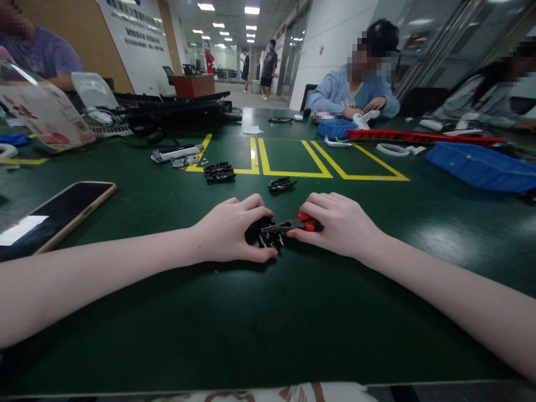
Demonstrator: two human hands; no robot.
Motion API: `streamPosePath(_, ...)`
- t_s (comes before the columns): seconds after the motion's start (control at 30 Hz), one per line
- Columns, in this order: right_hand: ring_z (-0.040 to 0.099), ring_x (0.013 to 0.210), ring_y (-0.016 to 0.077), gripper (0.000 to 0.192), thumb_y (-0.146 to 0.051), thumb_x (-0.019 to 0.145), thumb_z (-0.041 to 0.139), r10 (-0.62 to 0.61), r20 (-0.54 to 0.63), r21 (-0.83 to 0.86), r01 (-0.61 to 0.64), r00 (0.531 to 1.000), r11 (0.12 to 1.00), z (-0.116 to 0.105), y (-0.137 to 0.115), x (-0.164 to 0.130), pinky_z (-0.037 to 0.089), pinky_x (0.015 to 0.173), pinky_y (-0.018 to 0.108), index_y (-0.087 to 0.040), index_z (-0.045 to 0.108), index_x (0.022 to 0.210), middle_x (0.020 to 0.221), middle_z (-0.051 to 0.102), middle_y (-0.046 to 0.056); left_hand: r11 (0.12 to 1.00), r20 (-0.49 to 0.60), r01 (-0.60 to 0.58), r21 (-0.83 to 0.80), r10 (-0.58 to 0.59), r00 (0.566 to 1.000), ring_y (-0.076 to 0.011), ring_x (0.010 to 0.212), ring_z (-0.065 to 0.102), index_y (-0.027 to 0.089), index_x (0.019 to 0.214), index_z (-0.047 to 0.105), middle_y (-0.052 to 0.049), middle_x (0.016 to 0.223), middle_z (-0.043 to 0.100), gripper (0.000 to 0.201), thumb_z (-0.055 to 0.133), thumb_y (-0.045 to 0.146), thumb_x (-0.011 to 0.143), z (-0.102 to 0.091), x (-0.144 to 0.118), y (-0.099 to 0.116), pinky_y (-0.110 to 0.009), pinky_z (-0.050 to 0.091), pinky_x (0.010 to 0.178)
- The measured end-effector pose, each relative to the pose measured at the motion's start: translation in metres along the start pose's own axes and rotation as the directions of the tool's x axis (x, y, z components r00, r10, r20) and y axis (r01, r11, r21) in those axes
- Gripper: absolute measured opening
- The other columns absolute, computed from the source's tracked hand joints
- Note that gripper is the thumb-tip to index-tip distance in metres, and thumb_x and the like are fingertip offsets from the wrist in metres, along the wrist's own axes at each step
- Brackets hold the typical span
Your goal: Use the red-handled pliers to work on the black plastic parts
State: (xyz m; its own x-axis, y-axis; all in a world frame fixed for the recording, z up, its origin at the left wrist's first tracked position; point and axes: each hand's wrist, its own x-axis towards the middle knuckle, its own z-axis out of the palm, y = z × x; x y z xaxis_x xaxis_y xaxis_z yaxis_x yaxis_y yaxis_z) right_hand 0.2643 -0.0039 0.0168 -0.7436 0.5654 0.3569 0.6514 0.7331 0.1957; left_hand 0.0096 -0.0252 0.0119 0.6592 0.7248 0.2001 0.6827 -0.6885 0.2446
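My left hand (pixel 238 229) is closed round a small black plastic part (pixel 272 240), thumb on the near side and fingers on the far side, low over the green table. In my right hand (pixel 339 223) are red-handled pliers (pixel 288 225), their metal jaws pointing left onto the top of the black part. Whether the jaws grip anything is too small to tell. Just beyond my hands lie a similar black part (pixel 282 184) and several more black pieces in a small pile (pixel 220 172). Some of the held part is hidden by my left fingers.
A phone (pixel 62 215) lies at the left. Silver-grey parts (pixel 178 154) sit near yellow tape outlines (pixel 293 175). Farther back are long black assemblies (pixel 176 114), a blue bin (pixel 481 167) and a red strip (pixel 419 135). A person in a light blue top (pixel 326 92) works across the table.
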Motion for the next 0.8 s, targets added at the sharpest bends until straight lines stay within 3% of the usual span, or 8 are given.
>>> streamPosePath(0.37, 0.052, 0.067, 0.0185, 0.049, -0.061, 0.093, 0.052, -0.007, 0.005, 0.013, 0.007, 1.0, 1.0, -0.0002, 0.006, 0.0004, 0.037, 0.063, 0.032, -0.015, 0.065, 0.083, 0.082, 0.064, 0.009, 0.999, 0.008, -0.007, 0.052, 0.007, 1.0, -0.0212, 0.084, 0.058, 0.017, 0.127, 0.062, -0.008, 0.119, 0.06, 0.064, 0.058, 0.064, 0.083, -0.004, -0.0006, 0.0055, -0.037, 0.05, 0.077)
streamPosePath(0.8, 0.049, 0.066, 0.0174, 0.05, -0.062, 0.093, 0.053, 0.001, 0.012, 0.015, -0.001, 1.0, 1.0, 0.0031, -0.0004, 0.0024, 0.033, 0.062, 0.031, -0.014, 0.065, 0.083, 0.079, 0.062, 0.007, 1.0, 0.006, 0.0, -0.002, 0.0, 1.0, -0.0224, 0.091, 0.059, 0.016, 0.13, 0.063, -0.008, 0.117, 0.061, 0.063, 0.065, 0.055, 0.079, -0.0032, 0.0011, 0.0047, -0.039, 0.049, 0.084)
